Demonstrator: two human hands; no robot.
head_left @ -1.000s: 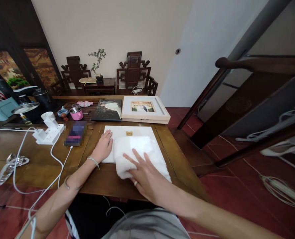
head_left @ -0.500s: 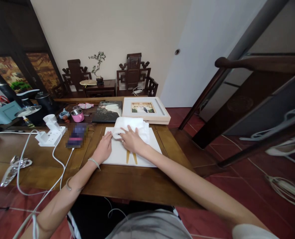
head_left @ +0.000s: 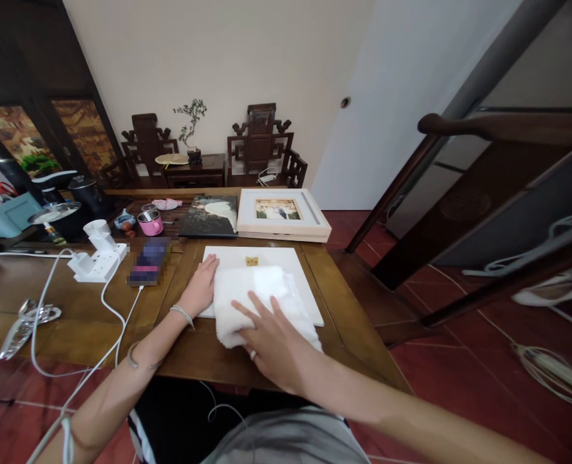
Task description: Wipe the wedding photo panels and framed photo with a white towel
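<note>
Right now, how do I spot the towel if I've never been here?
Find the brown table, then the flat white board on it. The towel overlaps the board's near edge, under the right hand. It's white too, but folded and fluffy.

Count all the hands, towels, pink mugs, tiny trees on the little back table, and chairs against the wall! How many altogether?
Hands: 2 (left hand, right hand)
Folded white towel: 1
Pink mug: 1
Bonsai tree: 1
Dark wooden chairs against the wall: 2
Total: 7
</note>
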